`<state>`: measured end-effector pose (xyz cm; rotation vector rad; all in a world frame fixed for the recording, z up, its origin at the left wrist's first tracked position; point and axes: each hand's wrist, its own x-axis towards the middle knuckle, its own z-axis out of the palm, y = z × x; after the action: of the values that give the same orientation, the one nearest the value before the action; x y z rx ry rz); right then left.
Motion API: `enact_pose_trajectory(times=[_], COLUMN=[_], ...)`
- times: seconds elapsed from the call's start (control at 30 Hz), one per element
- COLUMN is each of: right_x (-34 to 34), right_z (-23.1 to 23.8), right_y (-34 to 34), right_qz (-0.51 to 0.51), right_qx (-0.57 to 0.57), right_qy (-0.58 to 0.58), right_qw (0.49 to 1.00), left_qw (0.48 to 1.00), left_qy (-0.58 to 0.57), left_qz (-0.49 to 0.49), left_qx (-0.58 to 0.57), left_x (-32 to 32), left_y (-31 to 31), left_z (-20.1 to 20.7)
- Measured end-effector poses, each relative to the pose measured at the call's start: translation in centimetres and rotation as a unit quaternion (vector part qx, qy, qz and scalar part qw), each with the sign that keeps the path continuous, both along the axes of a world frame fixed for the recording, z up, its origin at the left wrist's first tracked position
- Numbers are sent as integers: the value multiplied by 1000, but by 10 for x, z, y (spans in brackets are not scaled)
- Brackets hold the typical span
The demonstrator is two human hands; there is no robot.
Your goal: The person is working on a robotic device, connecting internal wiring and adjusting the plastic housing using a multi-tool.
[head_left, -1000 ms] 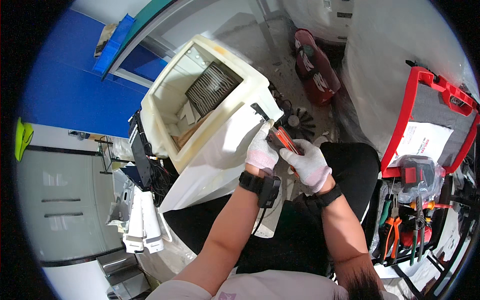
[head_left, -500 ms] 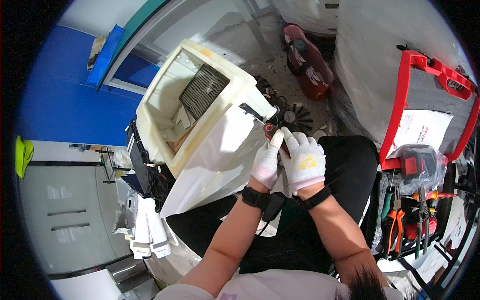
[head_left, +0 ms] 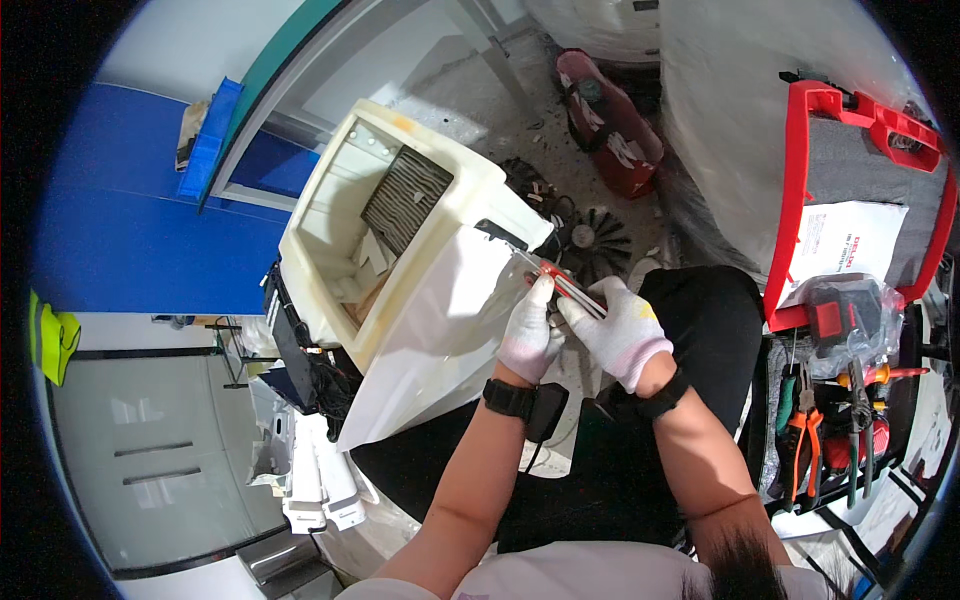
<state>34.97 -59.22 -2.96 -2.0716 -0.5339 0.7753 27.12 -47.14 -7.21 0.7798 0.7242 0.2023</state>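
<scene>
A slim red and silver folding tool [head_left: 570,289] lies between my two gloved hands. A thin metal piece extends from its upper end toward the white casing; its exact kind is too small to make out. My left hand [head_left: 532,335], in a white glove, pinches it near that upper end. My right hand [head_left: 622,330], gloved too, grips its lower end with thumb and fingers. Just beyond the hands stands the yellowed white plastic casing [head_left: 480,165]. Inside it are a dark ribbed panel [head_left: 408,200] and loose pieces. A black slot-like part [head_left: 500,235] sits along its near edge.
To the right, an open red-edged tool case [head_left: 785,220] holds orange-handled pliers [head_left: 803,460] and a bagged black-and-red battery-like block [head_left: 838,318]. A black fan-like wheel [head_left: 590,235] and a dark red bag [head_left: 612,135] lie on the floor. Black cables [head_left: 325,385] hang at the casing's left.
My right hand has moved down and right and turned, so more of the red tool shows. Its thin metal piece is now visible. My left hand stays close to the casing.
</scene>
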Motion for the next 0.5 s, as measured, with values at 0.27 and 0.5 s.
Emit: enact_pose_trajectory(times=[0.27, 0.5], right_x=[-22, -2], right_z=[-2, 5], right_y=[12, -1], right_qz=[-66, -57], right_qx=[69, 87], right_qy=[-243, 219], right_qw=[965, 970], left_qw=[997, 996], left_qy=[-45, 1], left_qz=[-41, -63], left_qx=[43, 58], left_x=[-1, -2], left_y=[-4, 4], left_z=[4, -2])
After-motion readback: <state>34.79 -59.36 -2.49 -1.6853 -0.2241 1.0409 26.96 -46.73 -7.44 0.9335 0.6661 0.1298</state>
